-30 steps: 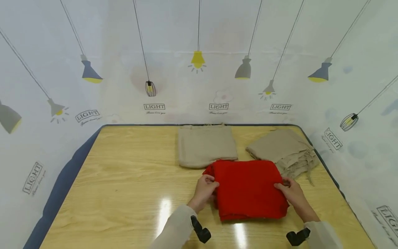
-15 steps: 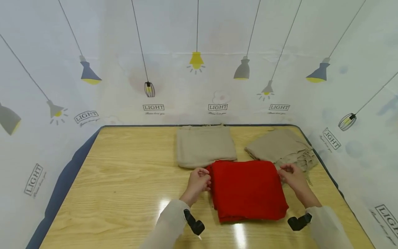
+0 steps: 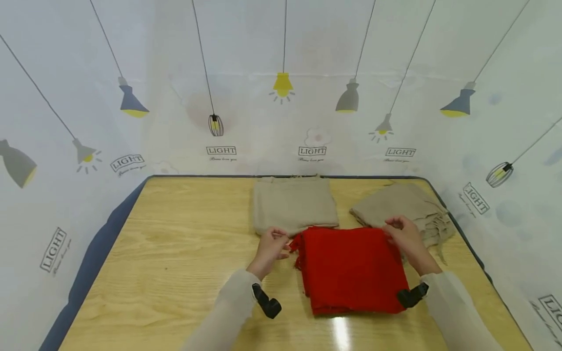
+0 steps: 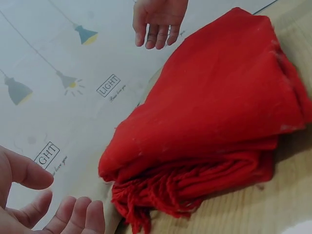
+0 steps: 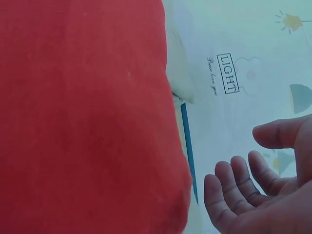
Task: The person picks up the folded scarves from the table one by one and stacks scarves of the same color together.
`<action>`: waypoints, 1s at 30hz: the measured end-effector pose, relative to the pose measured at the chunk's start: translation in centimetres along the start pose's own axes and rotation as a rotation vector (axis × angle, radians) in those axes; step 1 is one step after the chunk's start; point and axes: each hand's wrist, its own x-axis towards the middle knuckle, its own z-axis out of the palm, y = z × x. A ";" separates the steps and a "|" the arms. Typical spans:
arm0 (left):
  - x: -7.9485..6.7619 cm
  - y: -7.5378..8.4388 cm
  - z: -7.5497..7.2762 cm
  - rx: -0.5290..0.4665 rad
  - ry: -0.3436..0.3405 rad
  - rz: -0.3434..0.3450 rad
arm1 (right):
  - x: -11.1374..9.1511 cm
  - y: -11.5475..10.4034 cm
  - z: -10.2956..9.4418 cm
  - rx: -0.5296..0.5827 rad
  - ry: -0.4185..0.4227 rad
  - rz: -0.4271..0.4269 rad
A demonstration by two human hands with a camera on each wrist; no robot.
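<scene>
A folded red scarf (image 3: pixel 353 270) lies near the front of the table, right of the middle. Its fringe (image 4: pixel 151 197) hangs from the layered left end in the left wrist view. At the scarf's far left corner is my left hand (image 3: pixel 270 249), fingers loosely bent and nothing held; the left wrist view shows it apart from the cloth. My right hand (image 3: pixel 406 240) hovers by the far right corner. In the right wrist view the fingers (image 5: pixel 236 180) are relaxed, with a gap between them and the red edge.
Behind the scarf, a folded beige cloth (image 3: pixel 294 204) lies at the table's back edge. Another beige cloth (image 3: pixel 397 204), with fringe, lies at the back right, partly behind my right hand. The wooden table (image 3: pixel 184 273) meets a lamp-patterned wall sheet (image 3: pixel 263 112).
Both hands have let go of the scarf's sides. They have moved away from me to its far corners, the left one also outward. The scarf stays almost in place.
</scene>
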 end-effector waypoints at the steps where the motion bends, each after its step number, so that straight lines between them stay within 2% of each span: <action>1: 0.1 0.1 -0.1 0.000 0.006 -0.002 | 0.1 -0.2 0.1 -0.002 -0.007 0.000; 10: 1.8 1.2 -1.3 0.030 0.075 0.006 | 2.1 -1.4 2.2 0.017 -0.041 0.018; 17: 3.1 1.2 -2.4 0.076 0.140 0.029 | 4.4 -1.9 4.5 0.024 -0.040 0.062; 19: 3.5 1.2 -2.7 0.113 0.144 0.036 | 5.2 -1.9 5.1 0.014 -0.041 0.068; 25: 4.5 1.9 -3.7 0.308 0.114 0.038 | 7.3 -2.2 6.8 0.017 -0.037 0.068; 30: 5.5 2.3 -4.3 0.380 0.153 0.028 | 8.5 -2.6 8.4 0.005 -0.042 0.109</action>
